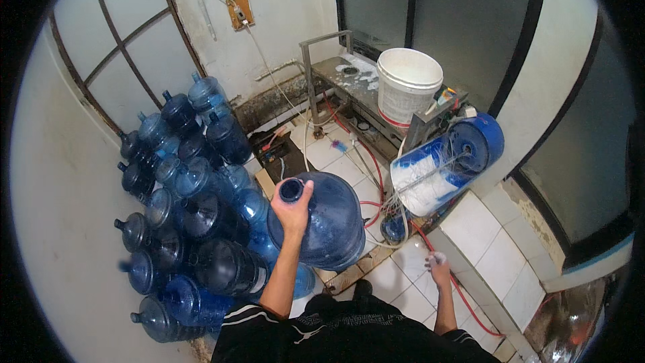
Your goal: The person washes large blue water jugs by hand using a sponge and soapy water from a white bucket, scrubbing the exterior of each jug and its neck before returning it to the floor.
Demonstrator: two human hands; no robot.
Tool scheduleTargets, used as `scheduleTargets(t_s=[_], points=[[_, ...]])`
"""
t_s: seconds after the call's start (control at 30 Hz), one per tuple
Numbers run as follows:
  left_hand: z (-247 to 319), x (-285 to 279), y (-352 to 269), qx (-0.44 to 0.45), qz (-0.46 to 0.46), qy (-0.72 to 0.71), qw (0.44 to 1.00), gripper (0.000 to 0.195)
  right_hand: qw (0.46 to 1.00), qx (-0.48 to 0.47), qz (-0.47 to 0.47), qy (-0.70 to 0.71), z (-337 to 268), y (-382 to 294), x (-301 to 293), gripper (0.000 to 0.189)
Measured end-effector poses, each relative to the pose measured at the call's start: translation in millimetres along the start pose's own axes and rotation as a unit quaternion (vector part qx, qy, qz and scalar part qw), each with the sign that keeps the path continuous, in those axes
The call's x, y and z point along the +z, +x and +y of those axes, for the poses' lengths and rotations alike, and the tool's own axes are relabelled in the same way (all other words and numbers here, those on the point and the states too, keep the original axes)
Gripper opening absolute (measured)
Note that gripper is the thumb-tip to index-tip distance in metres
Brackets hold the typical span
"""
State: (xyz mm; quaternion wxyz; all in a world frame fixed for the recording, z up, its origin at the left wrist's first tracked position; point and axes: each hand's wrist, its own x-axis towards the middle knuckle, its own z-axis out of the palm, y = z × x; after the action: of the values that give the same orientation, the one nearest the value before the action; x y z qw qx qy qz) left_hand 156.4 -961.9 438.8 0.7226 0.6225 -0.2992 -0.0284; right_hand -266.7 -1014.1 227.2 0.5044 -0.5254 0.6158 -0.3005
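Observation:
My left hand (292, 212) is closed around the neck of a large blue plastic water jug (327, 222). The jug is in front of me, its mouth facing up toward the camera. Lower right, my right hand (438, 264) hangs apart from the jug, near a red hose (461, 292). Its fingers look partly curled, and whether a small pale thing is in them is too blurred to tell. Many more blue water jugs (216, 212) crowd the floor to my left, most of them lying or leaning with necks toward the wall.
A white plastic bucket (405, 85) stands on a metal bench (327, 68) with foam on it. Right of it, a blue-and-white cylindrical brush drum (443, 166) is mounted at a tilt. A cable runs from a wall outlet (241, 11). A tiled ledge (496, 257) borders the right.

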Motion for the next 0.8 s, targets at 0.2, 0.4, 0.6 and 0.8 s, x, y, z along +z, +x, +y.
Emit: scheduleTargets(t_s=[0.2, 0.4, 0.6, 0.8], points=[[10.7, 54.4, 97.7, 0.081, 0.08, 0.006, 0.993, 0.016, 0.982, -0.184, -0.025, 0.026, -111.5, 125.7, 31.2, 0.024], [-9.9, 106.3, 201.2, 0.112, 0.071, -0.057, 0.99, 0.012, 0.96, -0.268, -0.036, 0.072, -261.8, 182.8, 66.1, 0.025], [-61.7, 164.6, 310.3, 0.149, 0.021, -0.052, 0.987, 0.013, 0.945, -0.315, 0.03, 0.081, -387.8, 243.4, 97.1, 0.023], [-92.6, 237.1, 424.0, 0.114, -0.09, -0.096, 0.985, 0.015, 0.943, -0.31, 0.119, 0.036, -449.4, 325.7, 125.9, 0.025]])
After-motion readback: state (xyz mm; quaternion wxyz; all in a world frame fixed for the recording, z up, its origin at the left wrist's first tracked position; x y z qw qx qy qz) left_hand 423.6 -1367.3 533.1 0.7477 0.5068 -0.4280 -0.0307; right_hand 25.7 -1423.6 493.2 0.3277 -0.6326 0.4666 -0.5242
